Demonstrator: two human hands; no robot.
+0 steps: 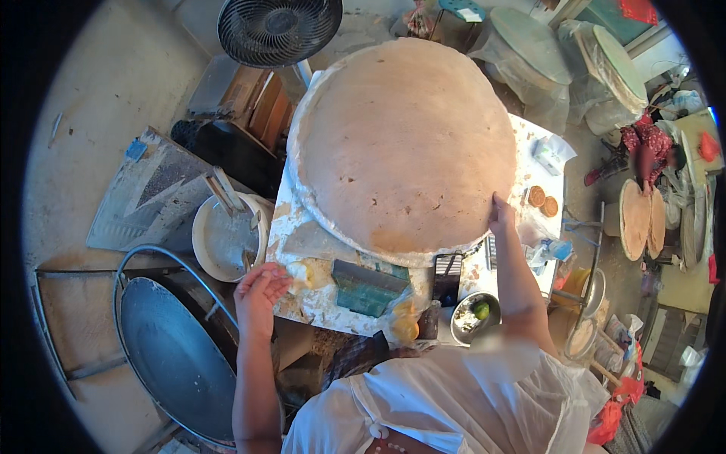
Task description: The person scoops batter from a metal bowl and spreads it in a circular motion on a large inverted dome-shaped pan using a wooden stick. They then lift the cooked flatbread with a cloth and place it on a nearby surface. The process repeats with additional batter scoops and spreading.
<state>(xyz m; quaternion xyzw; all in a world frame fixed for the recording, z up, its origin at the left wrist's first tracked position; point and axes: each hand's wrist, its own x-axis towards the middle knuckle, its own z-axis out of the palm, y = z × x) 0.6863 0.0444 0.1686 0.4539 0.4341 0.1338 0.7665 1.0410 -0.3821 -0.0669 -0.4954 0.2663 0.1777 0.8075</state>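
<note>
A large round brown disc (401, 151), its surface matt and pitted with a pale rim, covers most of the white work table (291, 227). My right hand (503, 214) is at the disc's lower right edge, fingers bent against it. To the left, my left hand (261, 287) hovers over the table's near left corner with its fingers curled together. Whatever lies between those fingertips is too small to make out. Beside them is a pale yellowish lump (301, 274). A dark green folded sheet (369, 287) lies between the hands, below the disc.
A metal bowl (456, 325) holds a green fruit. Two round brown cakes (536, 197) sit at the table's right. On the left stand a white bucket (208, 238) and a big dark pan (178, 356). A black fan (280, 30) rises behind. Another person (652, 147) is at the far right.
</note>
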